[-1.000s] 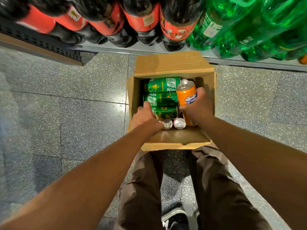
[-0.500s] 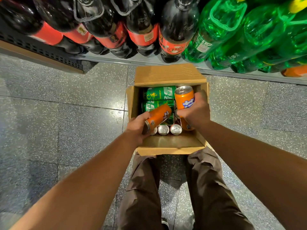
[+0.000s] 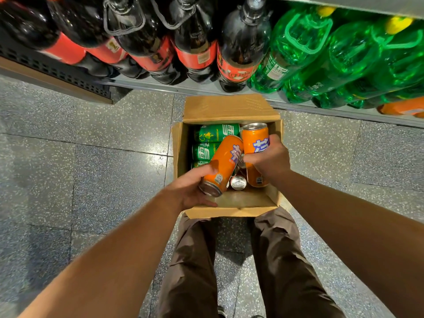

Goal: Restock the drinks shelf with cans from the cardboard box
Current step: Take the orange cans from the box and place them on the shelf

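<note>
An open cardboard box [image 3: 231, 203] stands on the floor in front of my legs. Inside lie green cans [image 3: 215, 133] on their sides, and a silver can top [image 3: 238, 182] shows near the front. My left hand [image 3: 190, 191] grips a tilted orange can [image 3: 223, 164] above the box's left half. An upright orange can [image 3: 254, 143] is gripped by my right hand [image 3: 268, 158] over the right half. The two orange cans nearly touch. The drinks shelf [image 3: 206, 88] runs behind the box.
The low shelf holds large dark bottles with red labels [image 3: 195, 42] on the left and green bottles [image 3: 332, 56] on the right. An orange bottle [image 3: 401, 106] lies at the far right. Speckled grey floor tiles [image 3: 91, 168] surround the box. My brown trousers [image 3: 286, 260] are below.
My left hand reached into the box, took an orange can and has lifted it higher above the green cans. My right hand kept its orange can raised. The view tilted up toward the shelf.
</note>
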